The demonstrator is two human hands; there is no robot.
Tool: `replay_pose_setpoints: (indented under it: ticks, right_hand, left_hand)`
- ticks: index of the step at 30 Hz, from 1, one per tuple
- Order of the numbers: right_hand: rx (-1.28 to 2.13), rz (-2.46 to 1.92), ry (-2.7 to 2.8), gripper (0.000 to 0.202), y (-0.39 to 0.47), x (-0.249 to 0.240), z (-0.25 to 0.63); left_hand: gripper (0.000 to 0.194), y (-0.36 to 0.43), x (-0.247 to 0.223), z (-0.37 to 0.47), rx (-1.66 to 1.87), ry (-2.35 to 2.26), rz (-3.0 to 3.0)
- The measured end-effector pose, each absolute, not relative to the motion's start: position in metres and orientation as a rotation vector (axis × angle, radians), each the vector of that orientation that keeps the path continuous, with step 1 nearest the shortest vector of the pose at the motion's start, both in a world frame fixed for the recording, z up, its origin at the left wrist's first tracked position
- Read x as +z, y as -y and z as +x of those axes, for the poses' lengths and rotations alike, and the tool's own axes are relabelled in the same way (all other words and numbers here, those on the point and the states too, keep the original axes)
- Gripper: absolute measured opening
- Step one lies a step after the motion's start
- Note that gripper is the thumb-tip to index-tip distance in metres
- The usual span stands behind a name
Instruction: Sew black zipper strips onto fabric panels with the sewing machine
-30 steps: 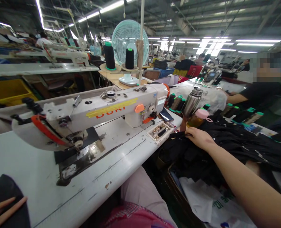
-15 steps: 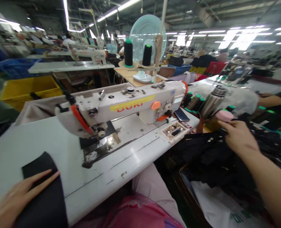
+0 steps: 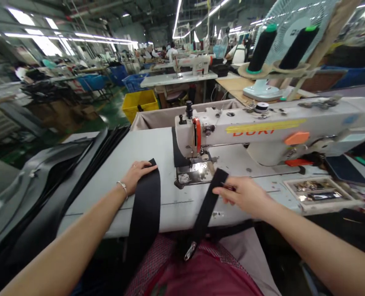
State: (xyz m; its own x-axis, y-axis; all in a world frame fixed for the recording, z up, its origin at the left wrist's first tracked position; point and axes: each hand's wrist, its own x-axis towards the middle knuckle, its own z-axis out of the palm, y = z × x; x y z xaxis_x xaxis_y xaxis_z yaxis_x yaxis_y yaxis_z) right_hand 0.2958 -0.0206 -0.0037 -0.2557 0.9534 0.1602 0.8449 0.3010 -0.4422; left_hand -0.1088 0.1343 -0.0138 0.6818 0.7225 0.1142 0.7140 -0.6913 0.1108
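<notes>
My left hand (image 3: pixel 139 174) has its fingers curled over the top end of a wide black strip (image 3: pixel 147 201), which runs down over the table's front edge toward my lap. In my right hand (image 3: pixel 242 193) is a narrower black strap (image 3: pixel 207 201), pinched near its upper end. A shiny metal clip (image 3: pixel 190 250) hangs at the strap's lower part, above my lap. Both hands are in front of the sewing machine (image 3: pixel 197 139), the right one nearer its needle plate (image 3: pixel 201 170). Another black piece (image 3: pixel 178 150) lies beside and behind the machine's head.
A stack of black and grey pieces (image 3: pixel 74 164) lies at the left. On the right stand a tray of small metal parts (image 3: pixel 319 195) and a phone (image 3: pixel 350 169). Behind the machine are thread cones (image 3: pixel 262 49), a fan (image 3: pixel 293 35) and a yellow bin (image 3: pixel 140 102).
The view has turned left. My right hand has come from the dark pile at the right to the machine's front, now with the strap. My left hand has brought the wide strip nearer the machine.
</notes>
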Motion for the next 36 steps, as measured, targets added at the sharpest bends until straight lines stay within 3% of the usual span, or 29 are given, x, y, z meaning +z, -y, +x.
replay_pose_setpoints:
  ticks: [5, 11, 14, 17, 23, 29, 36]
  right_hand:
    - [0.178, -1.453, 2.276, 0.025, -0.050, -0.028, 0.237]
    - [0.177, -1.186, 2.479, 0.032, -0.061, -0.038, 0.256]
    - [0.158, -1.129, 2.512, 0.035, -0.063, -0.034, 0.262]
    - [0.158, -1.169, 2.489, 0.037, -0.062, -0.032, 0.262]
    - [0.171, -1.152, 2.485, 0.039, -0.062, -0.031, 0.261]
    - [0.177, -1.166, 2.475, 0.038, -0.063, -0.031, 0.262]
    - [0.181, -1.188, 2.489, 0.037, -0.063, -0.031, 0.262]
  left_hand:
    - [0.048, -0.113, -0.012, -0.099, 0.259, -1.163, 2.829]
    - [0.046, -0.090, -0.011, -0.038, 0.413, -0.720, 2.900]
    - [0.050, -0.088, -0.016, -0.005, 0.306, -0.506, 2.965]
    - [0.066, -0.088, -0.022, 0.010, 0.149, -0.557, 2.981]
    - [0.047, -0.087, -0.028, 0.007, 0.199, -0.628, 2.986]
    - [0.059, -0.085, -0.024, 0.007, 0.151, -0.564, 2.933]
    - [0.047, -0.089, -0.029, 0.009, 0.189, -0.662, 2.967]
